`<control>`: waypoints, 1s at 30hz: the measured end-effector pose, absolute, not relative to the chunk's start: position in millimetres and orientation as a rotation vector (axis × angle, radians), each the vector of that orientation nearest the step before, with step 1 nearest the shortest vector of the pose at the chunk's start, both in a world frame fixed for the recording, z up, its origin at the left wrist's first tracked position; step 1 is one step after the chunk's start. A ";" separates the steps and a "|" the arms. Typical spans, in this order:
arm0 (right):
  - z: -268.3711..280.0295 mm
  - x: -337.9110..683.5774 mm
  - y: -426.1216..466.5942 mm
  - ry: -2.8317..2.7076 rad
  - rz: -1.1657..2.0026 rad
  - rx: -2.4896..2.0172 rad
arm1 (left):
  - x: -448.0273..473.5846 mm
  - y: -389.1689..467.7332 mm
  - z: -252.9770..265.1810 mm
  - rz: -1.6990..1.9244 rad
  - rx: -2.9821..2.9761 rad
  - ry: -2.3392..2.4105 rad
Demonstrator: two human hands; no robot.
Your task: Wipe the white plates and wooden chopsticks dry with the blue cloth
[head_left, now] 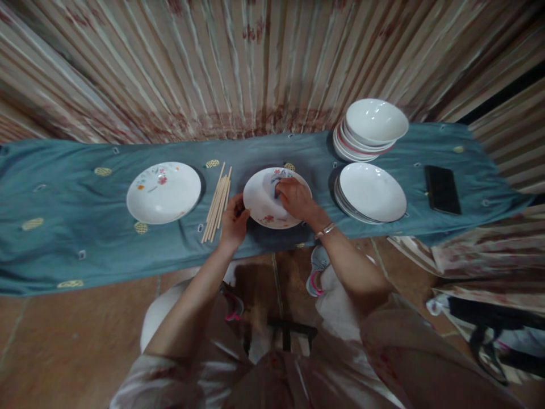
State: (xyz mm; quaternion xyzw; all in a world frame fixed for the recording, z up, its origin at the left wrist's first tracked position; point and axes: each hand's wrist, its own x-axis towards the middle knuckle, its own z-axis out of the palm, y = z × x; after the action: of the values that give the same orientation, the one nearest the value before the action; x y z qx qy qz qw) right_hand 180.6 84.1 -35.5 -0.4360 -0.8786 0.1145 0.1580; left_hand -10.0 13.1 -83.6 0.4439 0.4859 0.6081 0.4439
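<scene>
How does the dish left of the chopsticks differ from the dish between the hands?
The left dish lies untouched, while the middle dish has the left hand at its rim. The left dish's inside shows fully; the right hand partly hides the middle dish's. Both are white with floral prints.

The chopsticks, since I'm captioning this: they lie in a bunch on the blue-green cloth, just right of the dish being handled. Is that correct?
The side is wrong: the head view shows the chopsticks just left of the dish being handled, not right. They do lie in a bunch on the blue-green cloth.
</scene>
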 end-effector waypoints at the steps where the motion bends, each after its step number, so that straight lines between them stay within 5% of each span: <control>1: -36.1 178.4 83.5 -2.509 0.349 -1.209 | -10.1 12.9 -83.4 1.504 1.104 1.209; 30: -57.4 140.7 81.1 -2.530 0.503 -0.979 | -13.3 11.5 -87.0 1.460 1.173 1.240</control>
State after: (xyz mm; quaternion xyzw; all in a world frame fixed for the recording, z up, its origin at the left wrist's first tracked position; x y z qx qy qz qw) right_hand 140.7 81.1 -57.4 -0.3483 -0.9003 0.1790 0.1900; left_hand -13.3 11.5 -87.0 0.4707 0.4977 0.5859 0.4329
